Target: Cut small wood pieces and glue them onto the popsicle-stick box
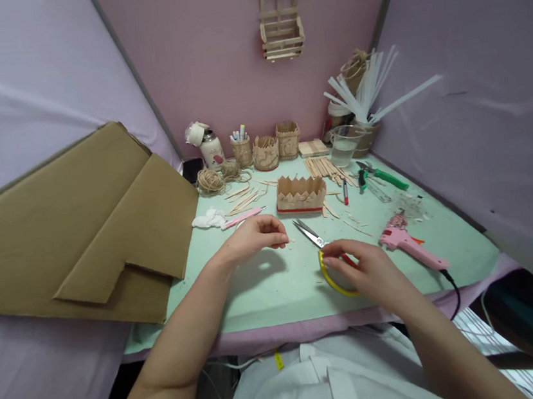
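My left hand (265, 233) is closed in a pinch above the table, and a tiny pale sliver (291, 240) shows at its fingertips. In my right hand (364, 265) is a pair of scissors (310, 233) with yellow and red handles, held by the handle part. The blades point away to the left, slightly parted, toward the left fingertips but not touching them. Beyond the hands stands a small rectangular wooden box (301, 195) with a jagged top edge and a red band along its base.
A pink glue gun (413, 247) lies at right, below green-handled pliers (390, 179). Wooden sticks (328, 169), a red marker (345, 192), twine balls (210, 182) and a pink pen-like tool (243, 218) lie around. Cardboard (80, 229) leans at left. A plastic cup (344, 148) stands at back.
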{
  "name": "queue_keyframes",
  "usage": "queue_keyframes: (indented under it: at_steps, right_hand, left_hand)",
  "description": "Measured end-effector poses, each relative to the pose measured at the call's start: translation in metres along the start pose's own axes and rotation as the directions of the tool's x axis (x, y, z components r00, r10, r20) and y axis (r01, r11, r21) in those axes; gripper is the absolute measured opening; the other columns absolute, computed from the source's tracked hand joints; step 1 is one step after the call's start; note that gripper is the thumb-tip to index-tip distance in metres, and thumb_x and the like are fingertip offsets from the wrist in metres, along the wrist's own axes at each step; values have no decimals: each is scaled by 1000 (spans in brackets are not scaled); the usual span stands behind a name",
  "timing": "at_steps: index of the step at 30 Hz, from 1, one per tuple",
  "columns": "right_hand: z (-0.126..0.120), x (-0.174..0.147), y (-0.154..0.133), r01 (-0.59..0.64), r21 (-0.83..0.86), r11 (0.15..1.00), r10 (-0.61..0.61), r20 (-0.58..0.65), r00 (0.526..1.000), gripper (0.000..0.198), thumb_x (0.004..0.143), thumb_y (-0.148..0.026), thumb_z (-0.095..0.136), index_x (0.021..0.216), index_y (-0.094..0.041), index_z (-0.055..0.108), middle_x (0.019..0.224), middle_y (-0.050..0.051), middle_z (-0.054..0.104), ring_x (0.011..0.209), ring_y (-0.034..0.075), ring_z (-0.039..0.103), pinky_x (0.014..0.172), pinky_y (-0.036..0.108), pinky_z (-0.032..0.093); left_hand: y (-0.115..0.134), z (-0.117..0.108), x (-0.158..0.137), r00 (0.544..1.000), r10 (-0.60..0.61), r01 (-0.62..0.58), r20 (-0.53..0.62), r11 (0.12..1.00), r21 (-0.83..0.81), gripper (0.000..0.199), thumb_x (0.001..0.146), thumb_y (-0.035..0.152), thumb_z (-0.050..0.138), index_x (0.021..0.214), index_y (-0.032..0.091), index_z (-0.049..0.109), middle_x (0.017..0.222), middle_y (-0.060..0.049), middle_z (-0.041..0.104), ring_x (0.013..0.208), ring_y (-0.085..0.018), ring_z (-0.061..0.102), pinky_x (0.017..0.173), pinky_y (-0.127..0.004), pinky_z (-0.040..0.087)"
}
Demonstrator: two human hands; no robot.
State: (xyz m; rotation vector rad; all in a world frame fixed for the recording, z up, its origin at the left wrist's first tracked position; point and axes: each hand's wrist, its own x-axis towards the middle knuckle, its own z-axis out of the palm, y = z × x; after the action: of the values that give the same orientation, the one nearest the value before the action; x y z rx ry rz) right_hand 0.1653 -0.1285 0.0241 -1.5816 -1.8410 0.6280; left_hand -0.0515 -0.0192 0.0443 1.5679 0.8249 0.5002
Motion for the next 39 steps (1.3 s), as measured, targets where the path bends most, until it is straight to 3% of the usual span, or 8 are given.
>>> queue_keyframes:
  at_steps: [5, 13, 17, 21, 24, 29, 35, 39]
  right_hand:
    - [19, 16, -13, -80, 213, 974, 94, -58, 994, 17, 80, -34, 52, 83, -20, 63, 80, 2, 68, 73, 17, 61, 69, 27, 45]
    - [34, 20, -4, -146, 288, 946, 165, -40, 986, 18, 77, -34, 54, 70, -18, 59, 62, -2, 59, 59, 13, 52, 55, 23, 38]
    - [37, 20, 1, -181, 391, 902, 210, -33, 977, 18, 77, -34, 54, 68, -18, 56, 59, -3, 52, 56, 11, 48, 54, 22, 36]
    - [36, 20, 1, -205, 482, 852, 239, -9, 971, 19, 76, -35, 56, 68, -18, 56, 61, -3, 52, 56, 11, 47, 54, 22, 36]
    - [34, 19, -1, -210, 518, 829, 252, -11, 968, 20, 75, -36, 57, 69, -18, 58, 63, -2, 55, 58, 11, 49, 56, 22, 37]
    - [29, 18, -5, -180, 537, 824, 257, -71, 964, 22, 75, -40, 57, 71, -18, 59, 63, -1, 56, 58, 12, 49, 56, 22, 38]
    - [29, 17, -6, -169, 571, 803, 269, -94, 959, 23, 74, -40, 59, 72, -17, 60, 64, -1, 57, 59, 12, 50, 57, 23, 40]
    - [34, 16, -3, -160, 563, 811, 256, -95, 962, 22, 75, -40, 58, 74, -18, 61, 64, -1, 59, 59, 12, 51, 56, 23, 40]
  left_hand:
    - [-9, 20, 6, 1000, -1, 4, 29, 994, -113, 25, 63, 32, 71, 76, 14, 62, 68, -3, 64, 65, -11, 57, 64, -26, 45]
    - [-10, 34, 7, 1000, 19, -19, 1, 998, -57, 17, 65, 23, 65, 78, 14, 61, 67, -2, 62, 65, -12, 58, 62, -24, 44]
    - [-12, 29, 9, 995, 50, -49, -85, 999, 6, 12, 66, 13, 48, 70, 15, 58, 72, -2, 60, 65, -10, 54, 61, -23, 41]
    - [-16, 23, 13, 980, 47, -57, -194, 997, -49, 12, 63, 11, 39, 57, 16, 48, 53, 4, 43, 48, -6, 36, 49, -21, 28]
    - [-16, 25, 13, 988, -10, -27, -153, 971, -238, 9, 66, 12, 42, 64, 16, 49, 51, 6, 37, 46, -5, 32, 48, -20, 26]
    - [-14, 31, 12, 999, -5, -11, -47, 944, -330, 20, 69, 26, 64, 85, 14, 61, 72, 0, 58, 61, -7, 51, 63, -24, 40]
    - [-15, 34, 12, 997, -71, 50, -34, 904, -425, 30, 59, 31, 76, 80, 12, 66, 70, -2, 62, 60, -9, 54, 66, -26, 42]
    - [-14, 38, 10, 997, -82, 68, -8, 881, -467, 30, 63, 36, 74, 77, 12, 64, 65, 1, 57, 58, -6, 49, 61, -22, 40]
